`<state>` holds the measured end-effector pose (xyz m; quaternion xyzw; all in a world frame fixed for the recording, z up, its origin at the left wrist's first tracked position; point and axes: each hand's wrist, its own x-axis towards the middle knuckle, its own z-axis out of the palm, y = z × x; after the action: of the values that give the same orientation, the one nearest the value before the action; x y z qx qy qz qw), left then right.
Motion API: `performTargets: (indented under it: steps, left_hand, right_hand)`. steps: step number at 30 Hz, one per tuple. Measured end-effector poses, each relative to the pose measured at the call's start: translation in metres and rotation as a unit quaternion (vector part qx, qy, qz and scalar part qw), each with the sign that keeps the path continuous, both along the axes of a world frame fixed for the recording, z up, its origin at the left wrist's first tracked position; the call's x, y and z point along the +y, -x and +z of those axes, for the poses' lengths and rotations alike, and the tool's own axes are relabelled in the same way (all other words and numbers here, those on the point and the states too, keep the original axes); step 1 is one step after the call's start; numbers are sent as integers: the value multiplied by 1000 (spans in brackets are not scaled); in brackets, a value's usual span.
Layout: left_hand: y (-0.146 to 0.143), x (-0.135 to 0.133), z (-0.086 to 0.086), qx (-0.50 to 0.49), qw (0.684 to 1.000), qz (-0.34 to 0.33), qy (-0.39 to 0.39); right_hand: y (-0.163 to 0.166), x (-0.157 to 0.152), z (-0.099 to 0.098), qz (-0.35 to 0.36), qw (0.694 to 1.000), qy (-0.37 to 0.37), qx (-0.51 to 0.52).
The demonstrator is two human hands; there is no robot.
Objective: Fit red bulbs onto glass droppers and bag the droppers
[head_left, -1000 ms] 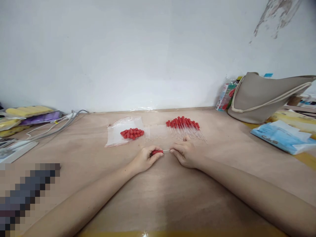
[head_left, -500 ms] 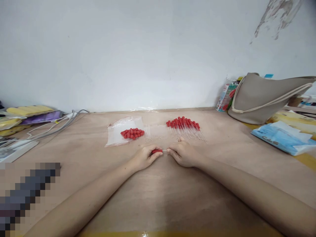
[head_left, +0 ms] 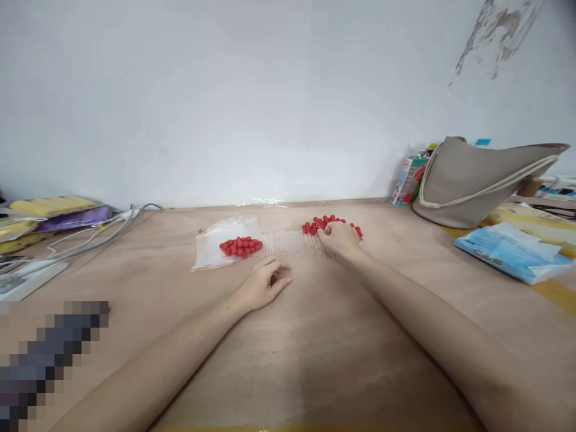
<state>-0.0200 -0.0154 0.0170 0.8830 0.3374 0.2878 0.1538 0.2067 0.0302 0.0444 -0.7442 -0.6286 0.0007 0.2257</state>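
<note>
My right hand is reached out over a pile of finished droppers, clear thin tubes with red bulbs. Its fingers are curled down onto the pile, and the dropper it carried is mostly hidden under them. My left hand rests on the wooden table nearer to me, fingers loosely stretched and holding nothing. Just beyond it lies a row of bare clear tubes. Left of those, a heap of loose red bulbs sits on a clear plastic bag.
A grey bag with a rope handle stands at the back right, with a bottle beside it and a blue packet in front. Grey cables and yellow and purple packs lie at the left.
Both hands were pinching one dropper between them. The left hand has let go and opened on the table. The right hand has moved away to the pile of finished droppers.
</note>
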Motion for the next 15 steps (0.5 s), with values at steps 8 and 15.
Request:
performTargets:
  steps: [8, 15]
  left_hand:
    - [0, 1, -1, 6, 1000, -5, 3]
    - [-1, 1, -1, 9, 1000, -9, 6]
  right_hand:
    - [15, 18, -14, -24, 999, 11, -45]
    - [31, 11, -9, 24, 997, 20, -64]
